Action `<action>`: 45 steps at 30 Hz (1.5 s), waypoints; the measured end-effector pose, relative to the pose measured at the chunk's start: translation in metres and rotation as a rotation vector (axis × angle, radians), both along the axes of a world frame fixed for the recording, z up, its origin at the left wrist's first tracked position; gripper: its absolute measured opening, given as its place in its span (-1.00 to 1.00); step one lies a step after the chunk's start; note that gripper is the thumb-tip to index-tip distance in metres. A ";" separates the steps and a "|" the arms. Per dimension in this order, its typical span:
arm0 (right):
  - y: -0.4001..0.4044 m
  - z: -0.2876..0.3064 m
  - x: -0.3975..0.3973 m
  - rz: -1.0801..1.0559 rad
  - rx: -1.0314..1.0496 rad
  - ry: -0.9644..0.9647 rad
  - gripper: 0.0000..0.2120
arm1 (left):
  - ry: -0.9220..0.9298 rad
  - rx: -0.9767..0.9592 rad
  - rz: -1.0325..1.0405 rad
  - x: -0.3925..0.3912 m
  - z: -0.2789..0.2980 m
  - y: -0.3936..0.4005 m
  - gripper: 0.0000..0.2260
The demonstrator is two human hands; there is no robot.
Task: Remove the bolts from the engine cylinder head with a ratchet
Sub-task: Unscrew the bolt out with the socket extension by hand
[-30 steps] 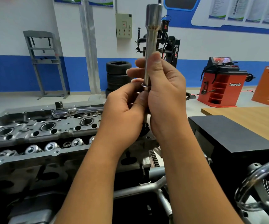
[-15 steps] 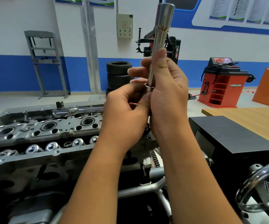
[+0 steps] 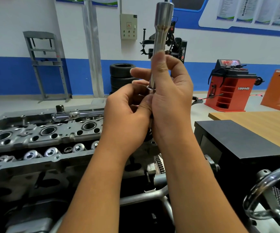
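Hands, frame centre: right hand (image 3: 171, 98) grips long deep socket (image 3: 161, 31), thumb up along the shaft, fingers curled behind; socket near upright, wide end at top of frame. Left hand (image 3: 127, 113) touching the right, fingers curled, pinching at socket's lower end, where a small ring (image 3: 151, 88) sits on the shaft. What sits below the ring is hidden by both hands.

Near, lower right: chrome handwheel (image 3: 270, 190) w/ mesh behind. Lower centre: grey tube frame (image 3: 152, 195), toothed strip just above it.

Left half, mid-frame: cylinder head (image 3: 35, 142), bare aluminium, top side up. Row of round bores along upper part, row of valve springs (image 3: 51, 151) along the near edge.

On far edge of head: ratchet (image 3: 75, 114), chrome, lying flat, handle running right behind left hand, drive end at left w/ short dark socket (image 3: 59, 108) standing up on it. No hand on it.

Right, mid-frame: black box (image 3: 236, 140); behind it a wooden tabletop (image 3: 262, 121).

Far, floor level: stack of tyres (image 3: 120, 76) behind the hands, red wheel balancer (image 3: 230, 84) marked "Lanpody" at right, orange unit at right edge, grey press frame (image 3: 45, 64) at left, black tyre changer (image 3: 177, 47) behind socket.

Back wall: white over blue band, grey control box (image 3: 128, 26) upper centre, posters along top.
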State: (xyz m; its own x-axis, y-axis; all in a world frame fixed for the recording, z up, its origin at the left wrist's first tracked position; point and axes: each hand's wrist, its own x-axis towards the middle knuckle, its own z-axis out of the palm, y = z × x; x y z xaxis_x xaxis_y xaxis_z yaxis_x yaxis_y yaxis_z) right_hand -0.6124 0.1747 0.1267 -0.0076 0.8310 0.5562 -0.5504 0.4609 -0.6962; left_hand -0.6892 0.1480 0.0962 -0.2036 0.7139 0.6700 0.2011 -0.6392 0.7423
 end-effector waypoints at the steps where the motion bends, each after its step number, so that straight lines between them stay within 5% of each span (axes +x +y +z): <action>1: -0.001 -0.001 -0.001 0.009 -0.010 0.011 -0.83 | -0.002 0.008 0.027 0.000 0.000 0.000 -0.79; 9: 0.003 -0.001 -0.002 -0.061 -0.025 0.008 -0.63 | 0.021 -0.071 -0.110 0.000 0.002 -0.004 -0.80; 15: 0.001 -0.001 0.000 0.021 -0.064 0.069 -0.78 | 0.001 -0.008 0.065 -0.002 0.000 0.002 -0.79; 19: 0.004 -0.001 0.000 -0.050 -0.026 0.051 -0.68 | 0.020 -0.055 -0.179 -0.004 0.001 -0.004 -0.79; 22: 0.007 0.000 0.004 -0.039 -0.036 0.004 -0.60 | 0.016 -0.053 -0.122 -0.004 0.002 -0.004 -0.79; 29: 0.008 -0.002 0.008 -0.091 0.021 0.021 -0.81 | -0.041 -0.033 -0.015 -0.005 -0.001 0.002 -0.86; 40: 0.009 -0.002 0.008 -0.160 0.080 -0.096 -0.80 | 0.017 -0.050 -0.164 -0.007 -0.002 -0.001 -0.78; 45: 0.004 0.001 0.008 -0.076 0.027 -0.106 -0.76 | -0.003 -0.007 -0.010 -0.004 -0.002 0.003 -0.75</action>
State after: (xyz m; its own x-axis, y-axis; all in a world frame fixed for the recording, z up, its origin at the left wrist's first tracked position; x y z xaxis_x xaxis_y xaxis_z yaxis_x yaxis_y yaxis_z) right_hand -0.6041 0.1789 0.1282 -0.0046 0.8161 0.5779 -0.4373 0.5181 -0.7351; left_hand -0.6928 0.1506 0.0940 -0.1980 0.7207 0.6643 0.1922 -0.6360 0.7473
